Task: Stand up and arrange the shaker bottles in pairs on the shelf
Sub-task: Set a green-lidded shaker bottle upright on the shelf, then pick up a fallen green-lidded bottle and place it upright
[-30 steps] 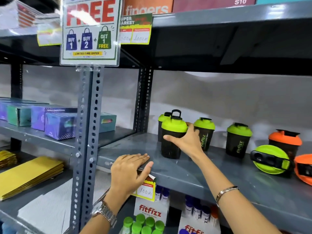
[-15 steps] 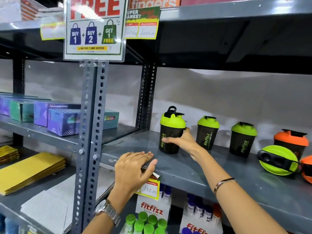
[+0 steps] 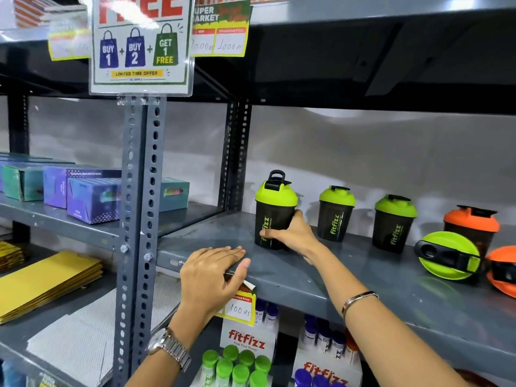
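Note:
My right hand [image 3: 293,236] is wrapped around the lower body of a black shaker bottle with a lime-green lid [image 3: 275,208], which stands upright on the grey shelf [image 3: 321,275]. To its right stand two more green-lidded bottles [image 3: 336,216] [image 3: 393,224], spaced apart, then an upright orange-lidded one [image 3: 472,227]. A green-lidded bottle [image 3: 446,255] and an orange-lidded one [image 3: 502,272] lie on their sides at the far right. My left hand [image 3: 212,272] rests flat on the shelf's front edge, holding nothing.
A perforated steel post [image 3: 139,219] stands left of the shelf bay. Boxes [image 3: 92,199] fill the left shelf and gold packets [image 3: 42,283] lie below. Fitfizz tube displays [image 3: 245,356] sit on the shelf underneath. A promo sign [image 3: 141,43] hangs overhead.
The held bottle has slid back on the shelf with my right hand on it. A second green-lidded bottle seen behind it a second ago is out of sight. My left hand stayed put.

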`<state>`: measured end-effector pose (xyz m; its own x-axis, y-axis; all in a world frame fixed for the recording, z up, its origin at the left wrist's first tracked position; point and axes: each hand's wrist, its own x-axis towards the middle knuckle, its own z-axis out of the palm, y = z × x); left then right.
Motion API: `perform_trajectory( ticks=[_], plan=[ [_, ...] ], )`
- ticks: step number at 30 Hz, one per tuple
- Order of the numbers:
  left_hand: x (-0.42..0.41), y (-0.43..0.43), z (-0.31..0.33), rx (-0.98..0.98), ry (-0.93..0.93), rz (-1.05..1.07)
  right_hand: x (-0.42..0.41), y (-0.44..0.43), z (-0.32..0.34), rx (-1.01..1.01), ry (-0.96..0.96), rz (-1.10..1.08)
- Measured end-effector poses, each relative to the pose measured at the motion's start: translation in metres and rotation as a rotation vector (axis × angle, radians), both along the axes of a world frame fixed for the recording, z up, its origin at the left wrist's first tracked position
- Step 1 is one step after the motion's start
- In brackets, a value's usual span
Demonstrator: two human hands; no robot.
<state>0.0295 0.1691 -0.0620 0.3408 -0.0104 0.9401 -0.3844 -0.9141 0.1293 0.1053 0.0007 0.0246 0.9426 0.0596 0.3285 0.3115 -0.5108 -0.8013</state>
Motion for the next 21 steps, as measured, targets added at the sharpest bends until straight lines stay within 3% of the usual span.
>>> perform_trajectory(
  ticks=[5,8,11,13,16,21],
  plan=[
    [0.001,0.003,-0.002,0.014,-0.007,0.006,-0.02,-0.019,0.009,-0.073,-0.058,0.007],
    [-0.003,0.0,0.0,0.016,-0.009,0.028,-0.046,-0.07,0.022,-0.258,-0.267,-0.054],
    [-0.018,-0.029,0.008,0.042,-0.121,-0.034,-0.072,-0.149,0.034,-0.448,-0.481,-0.256],
    [-0.03,-0.066,0.017,0.054,-0.122,-0.173,-0.083,-0.197,0.04,-0.55,-0.525,-0.424],
    [-0.035,-0.123,0.019,0.106,-0.016,-0.335,-0.083,-0.246,0.044,-0.755,-0.39,-0.557],
    [-0.031,-0.147,0.005,0.23,0.095,-0.231,-0.068,-0.27,0.035,-1.043,-0.088,-0.475]
  ],
)
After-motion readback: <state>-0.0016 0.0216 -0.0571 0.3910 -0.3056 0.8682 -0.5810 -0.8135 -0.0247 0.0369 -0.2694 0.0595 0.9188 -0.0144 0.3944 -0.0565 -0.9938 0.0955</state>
